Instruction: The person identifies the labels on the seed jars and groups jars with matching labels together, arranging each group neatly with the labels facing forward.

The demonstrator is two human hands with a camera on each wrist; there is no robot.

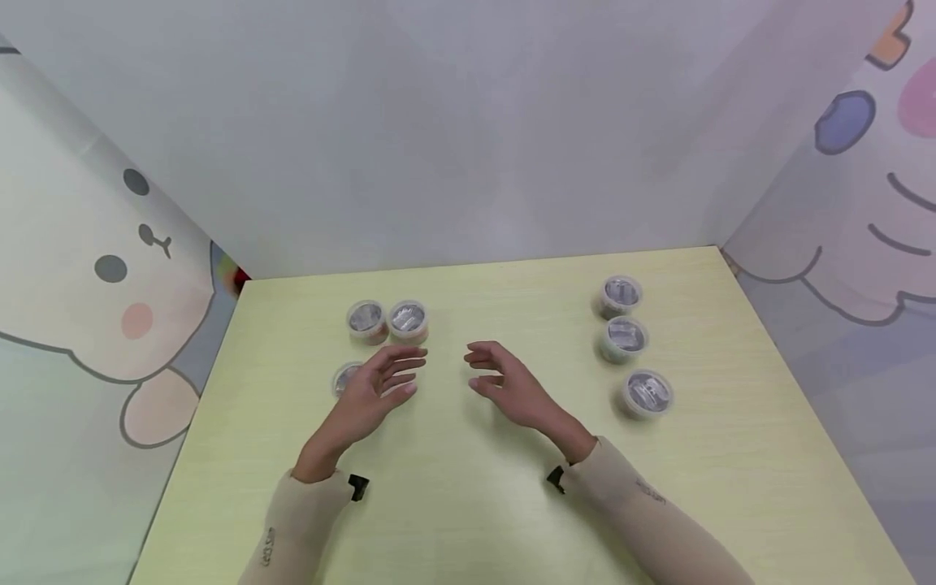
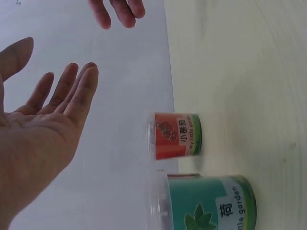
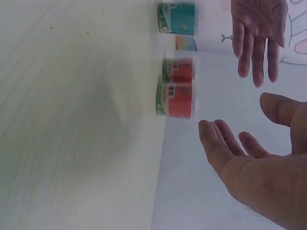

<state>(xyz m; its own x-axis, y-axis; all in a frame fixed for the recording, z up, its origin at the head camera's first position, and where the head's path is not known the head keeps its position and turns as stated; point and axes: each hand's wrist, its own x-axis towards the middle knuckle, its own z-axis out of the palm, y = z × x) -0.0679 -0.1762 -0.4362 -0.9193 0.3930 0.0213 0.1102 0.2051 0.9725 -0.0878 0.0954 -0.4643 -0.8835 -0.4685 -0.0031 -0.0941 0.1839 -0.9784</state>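
Observation:
My left hand [image 1: 371, 394] and right hand [image 1: 512, 386] are held over the table facing each other, fingers loosely bent, nothing in either. Beyond the left fingertips stand two lidded tubs side by side, one tub [image 1: 366, 320] next to another tub [image 1: 408, 320]. A third tub [image 1: 347, 379] is partly hidden behind the left hand. In the right wrist view, that group shows as two red tubs [image 3: 178, 100] and a teal tub [image 3: 177, 18]. The left wrist view shows a red tub [image 2: 175, 135] with a tomato picture and a teal tub [image 2: 211, 203] with a leaf picture, both labelled "My little garden".
To the right, three clear-lidded tubs form a loose column: a far tub [image 1: 621, 294], a middle tub [image 1: 625, 338] and a near tub [image 1: 647, 393]. The pale yellow table [image 1: 468, 504] meets a plain back curtain [image 1: 468, 146]. Cartoon-printed curtains [image 1: 88, 268] hang at both sides.

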